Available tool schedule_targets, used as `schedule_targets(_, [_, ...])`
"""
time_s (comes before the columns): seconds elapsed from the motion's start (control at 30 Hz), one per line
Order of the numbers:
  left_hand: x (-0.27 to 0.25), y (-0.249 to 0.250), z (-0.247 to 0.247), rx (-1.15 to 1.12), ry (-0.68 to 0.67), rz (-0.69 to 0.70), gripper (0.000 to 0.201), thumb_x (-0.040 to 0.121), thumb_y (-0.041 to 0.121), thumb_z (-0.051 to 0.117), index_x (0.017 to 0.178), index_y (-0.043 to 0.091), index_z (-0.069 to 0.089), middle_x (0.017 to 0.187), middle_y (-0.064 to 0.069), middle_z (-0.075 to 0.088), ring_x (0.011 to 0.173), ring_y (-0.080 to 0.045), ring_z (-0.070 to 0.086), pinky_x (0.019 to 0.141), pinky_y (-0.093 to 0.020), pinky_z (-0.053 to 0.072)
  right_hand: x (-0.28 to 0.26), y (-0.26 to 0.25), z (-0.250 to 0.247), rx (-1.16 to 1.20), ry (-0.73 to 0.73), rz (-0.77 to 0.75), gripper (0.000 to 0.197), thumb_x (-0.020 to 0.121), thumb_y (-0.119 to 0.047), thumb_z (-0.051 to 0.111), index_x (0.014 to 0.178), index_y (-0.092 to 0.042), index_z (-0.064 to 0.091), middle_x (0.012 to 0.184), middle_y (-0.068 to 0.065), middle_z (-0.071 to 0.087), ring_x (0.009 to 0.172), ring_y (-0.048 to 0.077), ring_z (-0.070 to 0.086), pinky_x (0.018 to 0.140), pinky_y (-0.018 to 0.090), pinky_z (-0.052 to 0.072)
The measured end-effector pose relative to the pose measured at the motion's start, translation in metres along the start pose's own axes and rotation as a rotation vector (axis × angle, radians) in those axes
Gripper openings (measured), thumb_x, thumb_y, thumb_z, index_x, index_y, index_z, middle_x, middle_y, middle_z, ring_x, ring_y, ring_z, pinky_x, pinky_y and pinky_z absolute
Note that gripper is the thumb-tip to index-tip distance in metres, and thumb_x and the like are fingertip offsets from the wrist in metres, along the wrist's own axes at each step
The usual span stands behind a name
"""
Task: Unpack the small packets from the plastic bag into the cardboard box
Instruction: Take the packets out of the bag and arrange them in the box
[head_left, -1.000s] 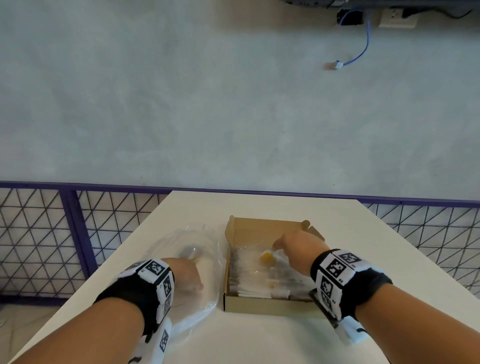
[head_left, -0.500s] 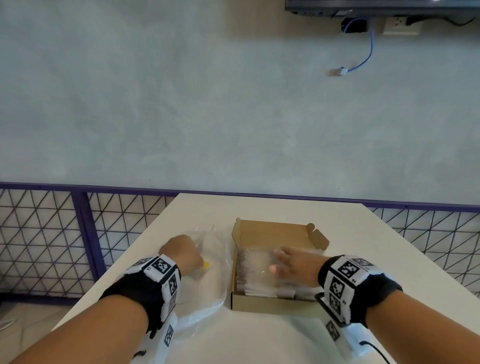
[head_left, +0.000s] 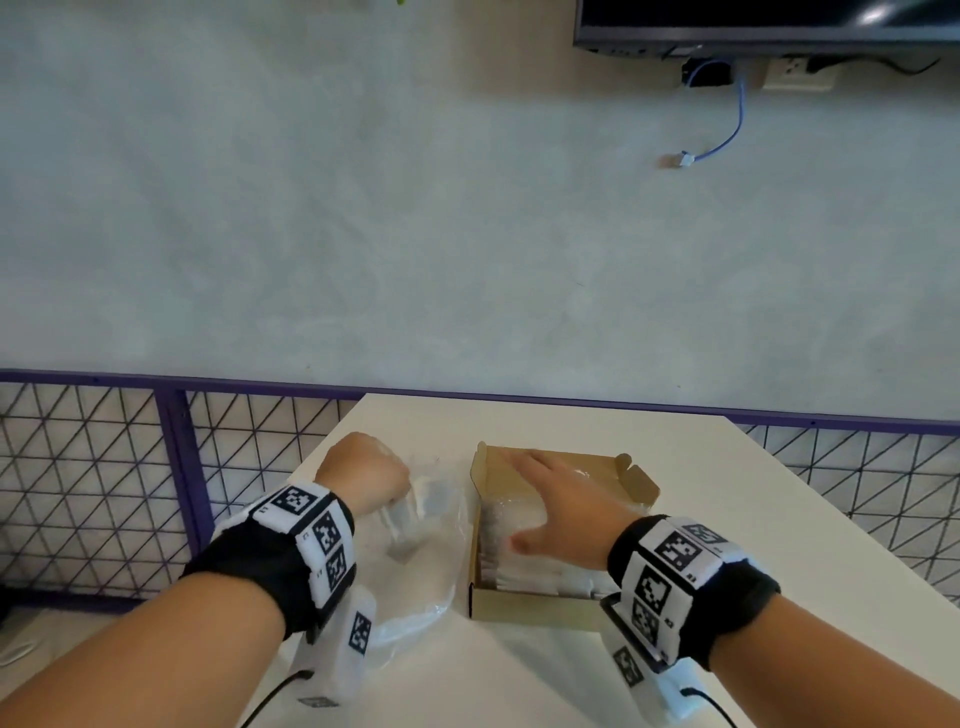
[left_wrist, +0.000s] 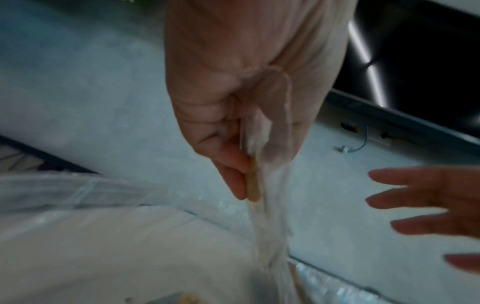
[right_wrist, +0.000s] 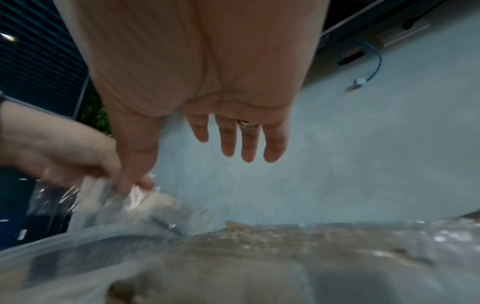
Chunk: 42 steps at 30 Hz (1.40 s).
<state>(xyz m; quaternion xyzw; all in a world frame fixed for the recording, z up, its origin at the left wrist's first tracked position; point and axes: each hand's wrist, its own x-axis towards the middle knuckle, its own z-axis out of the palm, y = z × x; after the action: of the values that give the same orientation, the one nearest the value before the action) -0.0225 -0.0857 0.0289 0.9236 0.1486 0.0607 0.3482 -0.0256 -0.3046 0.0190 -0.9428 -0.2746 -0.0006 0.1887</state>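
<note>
An open cardboard box (head_left: 530, 605) on the white table holds several small clear packets (head_left: 524, 571) stacked in rows. My right hand (head_left: 545, 499) hovers over the box with fingers (right_wrist: 233, 139) straight and spread, holding nothing. Left of the box lies the clear plastic bag (head_left: 431, 582). Above the bag, my left hand (head_left: 397, 493) pinches a small clear packet (left_wrist: 253, 181) with a yellowish piece inside between thumb and fingers. The packet's film hangs down toward the bag (left_wrist: 78, 191). The right wrist view shows the same left hand (right_wrist: 64, 156) gripping crinkled clear film (right_wrist: 103, 195).
The white table (head_left: 727, 519) has its far edge close behind the box. A purple-framed wire mesh fence (head_left: 104, 467) stands beyond it on both sides. A grey wall, a dark screen (head_left: 769, 21) and a hanging blue cable (head_left: 727, 135) are further back.
My left hand has risen from the bag, lifting a packet. My right hand has come off the packets in the box and reaches toward the far left corner, fingers spread.
</note>
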Motion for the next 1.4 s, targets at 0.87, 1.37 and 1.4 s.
schedule_targets(0.87, [-0.072,0.057,-0.011,-0.832,-0.345,0.081,0.052,0.079,0.045,0.065,0.115,0.008,0.062,0.098,-0.007,0.065,0.084,-0.014,0.066,0.061,-0.015,0.053,-0.007,-0.043,-0.014,0.510,0.539,0.032,0.031,0.095,-0.014,0.045,0.067,-0.027,0.042,0.069,-0.006,0.051,0.068,0.017,0.053,0.066,0.031,0.044])
schedule_targets(1.37, [-0.080,0.051,0.011,-1.141,-0.644,0.085,0.021,0.094,0.026,0.047,0.089,0.013,0.063,0.075,-0.012,0.061,0.061,-0.025,0.059,0.068,-0.037,0.049,-0.005,-0.050,-0.007,0.745,0.487,0.069,0.018,0.096,-0.014,0.045,0.079,-0.019,0.047,0.076,0.006,0.056,0.067,0.020,0.053,0.061,0.029,0.044])
schedule_targets(1.4, [-0.077,0.051,0.014,-1.144,-0.631,0.083,0.020,0.095,0.023,0.046,0.095,0.013,0.063,0.077,-0.011,0.063,0.061,-0.025,0.061,0.070,-0.038,0.051,-0.003,-0.047,-0.007,0.718,0.500,0.060,0.017,0.095,-0.015,0.046,0.080,-0.016,0.051,0.079,0.009,0.058,0.069,0.021,0.055,0.062,0.029,0.045])
